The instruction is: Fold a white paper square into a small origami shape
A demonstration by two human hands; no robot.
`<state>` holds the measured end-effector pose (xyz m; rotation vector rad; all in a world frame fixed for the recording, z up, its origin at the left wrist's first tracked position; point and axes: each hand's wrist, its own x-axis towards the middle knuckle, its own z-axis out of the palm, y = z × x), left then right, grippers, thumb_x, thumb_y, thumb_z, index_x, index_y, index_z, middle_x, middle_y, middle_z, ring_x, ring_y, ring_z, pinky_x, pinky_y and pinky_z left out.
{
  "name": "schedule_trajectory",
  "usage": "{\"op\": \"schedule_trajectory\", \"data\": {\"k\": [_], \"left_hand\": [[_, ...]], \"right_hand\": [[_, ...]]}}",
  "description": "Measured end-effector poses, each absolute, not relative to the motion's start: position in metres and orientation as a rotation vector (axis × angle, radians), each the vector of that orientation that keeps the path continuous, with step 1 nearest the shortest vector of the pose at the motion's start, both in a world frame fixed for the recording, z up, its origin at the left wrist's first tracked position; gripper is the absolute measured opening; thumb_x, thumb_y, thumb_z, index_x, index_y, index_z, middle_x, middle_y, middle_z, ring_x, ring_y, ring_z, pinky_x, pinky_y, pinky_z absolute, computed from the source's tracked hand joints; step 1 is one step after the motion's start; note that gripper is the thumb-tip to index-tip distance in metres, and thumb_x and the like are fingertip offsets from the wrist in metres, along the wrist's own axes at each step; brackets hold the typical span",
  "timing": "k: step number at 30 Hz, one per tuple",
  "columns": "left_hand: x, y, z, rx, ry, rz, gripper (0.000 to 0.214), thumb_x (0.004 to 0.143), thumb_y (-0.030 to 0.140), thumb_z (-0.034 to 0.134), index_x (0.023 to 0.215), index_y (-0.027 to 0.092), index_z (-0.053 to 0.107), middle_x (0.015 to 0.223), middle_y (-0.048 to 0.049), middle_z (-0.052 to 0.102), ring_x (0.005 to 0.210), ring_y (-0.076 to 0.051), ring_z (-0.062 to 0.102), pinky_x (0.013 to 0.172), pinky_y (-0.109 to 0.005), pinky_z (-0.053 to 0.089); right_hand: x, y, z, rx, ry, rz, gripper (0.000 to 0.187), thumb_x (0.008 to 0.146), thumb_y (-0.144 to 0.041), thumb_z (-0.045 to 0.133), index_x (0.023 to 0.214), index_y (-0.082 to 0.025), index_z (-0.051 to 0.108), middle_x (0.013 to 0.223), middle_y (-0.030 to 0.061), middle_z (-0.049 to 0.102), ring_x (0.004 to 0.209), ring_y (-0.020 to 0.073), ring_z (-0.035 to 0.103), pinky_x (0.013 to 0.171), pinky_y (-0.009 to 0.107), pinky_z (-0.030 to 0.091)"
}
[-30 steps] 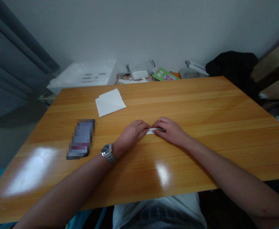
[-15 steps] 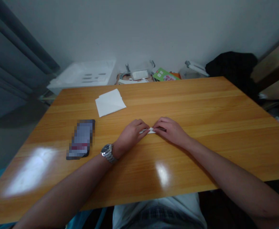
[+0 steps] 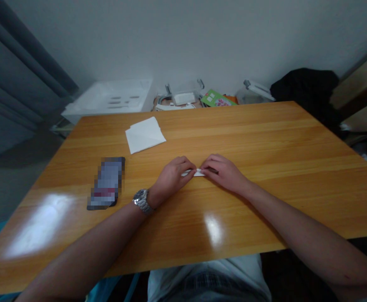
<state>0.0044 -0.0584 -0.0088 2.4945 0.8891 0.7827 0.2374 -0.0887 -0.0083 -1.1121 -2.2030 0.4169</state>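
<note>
Between my hands, low over the wooden table (image 3: 259,142), is a narrow folded piece of white paper (image 3: 199,173). The fingers of my left hand (image 3: 175,173) are pinched on its left part. On the right part, my right hand (image 3: 223,170) pinches it too, its fingertips almost meeting those of the left. Most of the paper is hidden by the fingers, so its full shape cannot be made out. A silver watch (image 3: 142,201) is on my left wrist.
White paper sheets (image 3: 146,135) lie at the back left of the table. A phone (image 3: 108,180) with a blurred screen lies left of my hands. Beyond the far edge are a white plastic tray (image 3: 108,96), a green booklet (image 3: 216,98) and a black cloth-like heap (image 3: 306,88).
Almost nothing differs. Both hands keep their pinch on the white paper, with only a very slight shift of the fingers to the left.
</note>
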Motion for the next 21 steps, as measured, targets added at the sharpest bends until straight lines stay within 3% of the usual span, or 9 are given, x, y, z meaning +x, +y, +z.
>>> {"op": "schedule_trajectory", "data": {"k": [21], "left_hand": [[0.001, -0.056, -0.009, 2.303, 0.969, 0.924, 0.017, 0.098, 0.035, 0.064, 0.098, 0.02, 0.073, 0.094, -0.0045, 0.071, 0.089, -0.017, 0.065, 0.081, -0.031, 0.053]], "right_hand": [[0.245, -0.085, -0.011, -1.165, -2.001, 0.575, 0.017, 0.098, -0.035, 0.062, 0.093, -0.021, 0.071, 0.09, 0.0059, 0.066, 0.086, 0.0204, 0.062, 0.077, 0.034, 0.048]]}}
